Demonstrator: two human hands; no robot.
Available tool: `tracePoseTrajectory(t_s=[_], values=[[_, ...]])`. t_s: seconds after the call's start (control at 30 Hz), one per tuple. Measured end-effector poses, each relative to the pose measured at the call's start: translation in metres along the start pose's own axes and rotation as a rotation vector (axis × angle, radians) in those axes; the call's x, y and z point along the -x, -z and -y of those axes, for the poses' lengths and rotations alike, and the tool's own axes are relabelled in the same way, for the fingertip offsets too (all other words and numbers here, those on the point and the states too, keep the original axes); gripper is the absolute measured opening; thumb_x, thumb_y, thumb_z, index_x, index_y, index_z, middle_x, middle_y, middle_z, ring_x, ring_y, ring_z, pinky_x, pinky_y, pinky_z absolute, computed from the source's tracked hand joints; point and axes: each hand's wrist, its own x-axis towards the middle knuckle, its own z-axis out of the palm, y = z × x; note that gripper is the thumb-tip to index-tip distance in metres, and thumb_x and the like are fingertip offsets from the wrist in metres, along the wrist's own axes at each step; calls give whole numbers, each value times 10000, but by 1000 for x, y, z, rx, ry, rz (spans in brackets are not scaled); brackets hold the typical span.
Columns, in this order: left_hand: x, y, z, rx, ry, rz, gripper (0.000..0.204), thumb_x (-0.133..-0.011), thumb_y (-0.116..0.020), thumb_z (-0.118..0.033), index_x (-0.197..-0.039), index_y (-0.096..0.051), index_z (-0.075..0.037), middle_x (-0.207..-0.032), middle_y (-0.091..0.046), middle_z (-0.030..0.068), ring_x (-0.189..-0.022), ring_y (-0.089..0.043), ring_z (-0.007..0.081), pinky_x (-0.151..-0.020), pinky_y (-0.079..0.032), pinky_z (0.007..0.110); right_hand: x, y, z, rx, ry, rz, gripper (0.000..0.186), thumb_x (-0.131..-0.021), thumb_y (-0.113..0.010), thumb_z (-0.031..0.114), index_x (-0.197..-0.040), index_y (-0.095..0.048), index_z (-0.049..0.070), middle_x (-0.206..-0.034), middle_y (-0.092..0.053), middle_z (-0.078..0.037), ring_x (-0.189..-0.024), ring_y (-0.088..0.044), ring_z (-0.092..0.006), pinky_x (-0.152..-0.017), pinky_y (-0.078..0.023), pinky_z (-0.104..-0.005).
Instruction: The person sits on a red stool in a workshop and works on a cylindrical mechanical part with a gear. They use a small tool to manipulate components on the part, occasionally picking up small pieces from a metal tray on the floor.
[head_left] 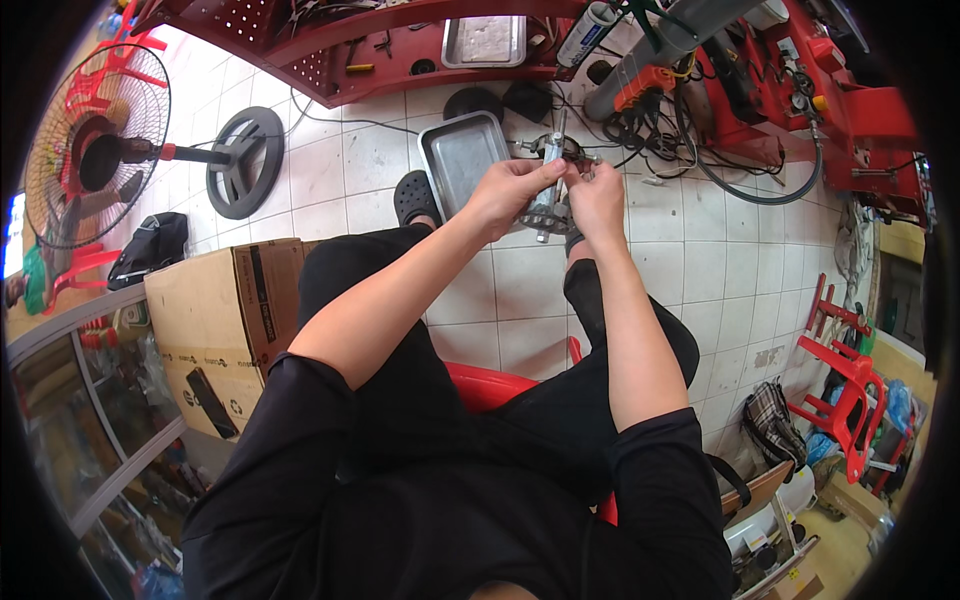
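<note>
In front of my knees, above the tiled floor, both hands meet at a grey metal mechanical part (543, 217) with a toothed-looking lower end and a shaft or rod sticking up. My left hand (507, 197) is closed on its left side, thumb laid across the top. On the other side my right hand (599, 203) is closed, thumb and fingertips pinched together against the part. Whether those fingertips hold a separate small piece cannot be made out. Just left of the part, a shallow metal tray (440, 150) lies on the floor.
A red workbench (400, 80) with tools runs along the far side. Cables and a hose (770, 197) lie at the far right beside red equipment. A standing fan (100, 150) and a cardboard box (215, 300) with a phone on it are left. Red chairs (850, 390) stand right.
</note>
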Motion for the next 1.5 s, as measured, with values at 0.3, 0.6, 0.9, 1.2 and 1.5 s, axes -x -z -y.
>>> tracePoseTrajectory(t_s=[0.3, 0.6, 0.9, 1.2, 1.5], values=[[4, -1, -15, 207, -6, -26, 370, -839, -656, -345, -882, -591, 18, -721, -617, 62, -560, -578, 125, -509, -482, 279, -9, -3, -13, -203, 15, -13, 269, -783, -562, 214, -852, -628, -38, -706, -637, -139, -669, -610, -236, -662, -463, -330], [-5, 15, -18, -83, -84, -80, 393, -851, -634, -367, -954, -550, 3, -783, -599, 49, -640, -568, 102, -547, -461, 237, 5, -8, -9, -826, -308, 419, 170, -863, -491, 147, -961, -600, 61, -547, -421, 74, -439, -337, -23, -389, -234, -224], [11, 10, -42, -538, -230, -225, 475, -751, -740, -355, -971, -513, -1, -837, -637, 103, -656, -578, 120, -570, -460, 224, 18, -22, 0, -1099, -392, 385, 194, -925, -454, 162, -1096, -503, 86, -728, -468, 38, -439, -311, -33, -399, -262, -214], [11, 11, -41, -937, -261, -271, 458, -748, -726, -326, -972, -503, 5, -884, -662, 180, -730, -652, 187, -593, -500, 302, 21, -35, -14, -1030, -435, 390, 233, -943, -416, 182, -1126, -480, 51, -850, -537, -29, -507, -452, -91, -472, -413, -268], [25, -6, -35, -1334, -506, -251, 198, -800, -607, -157, -960, -546, -57, -928, -631, 152, -846, -613, 341, -696, -484, 398, 34, -43, -4, -1091, -453, 298, 257, -949, -393, 177, -1139, -463, 18, -978, -561, -85, -730, -592, -175, -640, -521, -327]])
